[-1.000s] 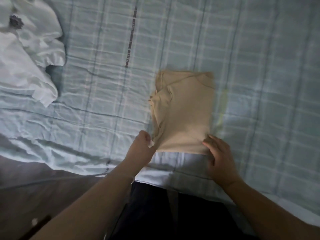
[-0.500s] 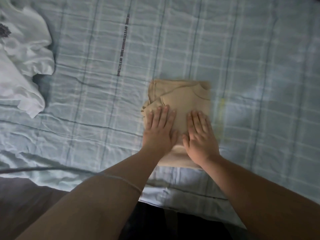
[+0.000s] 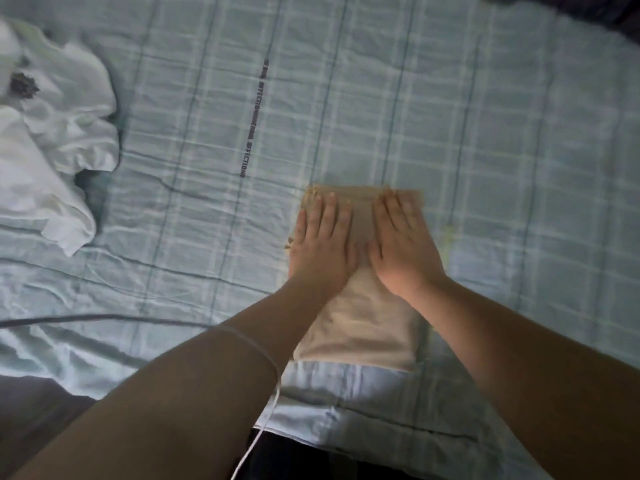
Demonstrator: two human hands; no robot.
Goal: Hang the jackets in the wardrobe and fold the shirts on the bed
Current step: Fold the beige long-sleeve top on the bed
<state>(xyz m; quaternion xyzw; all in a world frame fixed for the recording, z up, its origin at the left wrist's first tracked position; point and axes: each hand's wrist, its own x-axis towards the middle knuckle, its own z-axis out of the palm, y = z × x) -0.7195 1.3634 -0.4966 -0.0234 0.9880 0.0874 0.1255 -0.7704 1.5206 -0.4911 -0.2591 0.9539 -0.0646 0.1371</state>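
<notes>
A beige shirt (image 3: 360, 323) lies folded into a narrow rectangle on the bed, near its front edge. Both hands lie flat on the shirt's far half, side by side. My left hand (image 3: 322, 240) presses the left part with straight fingers reaching the far edge. My right hand (image 3: 401, 240) presses the right part the same way. A crumpled white shirt (image 3: 52, 147) with a dark print lies unfolded at the far left of the bed.
The bed (image 3: 519, 168) is covered by a pale green checked sheet with a line of dark lettering. A thin white cord (image 3: 266, 410) hangs by my left forearm. Dark floor (image 3: 31, 410) shows at the lower left, dark fabric at the top right corner.
My hands left the shirt's near corners, went flat onto it, and have slid toward its far edge. The near half of the shirt is now uncovered.
</notes>
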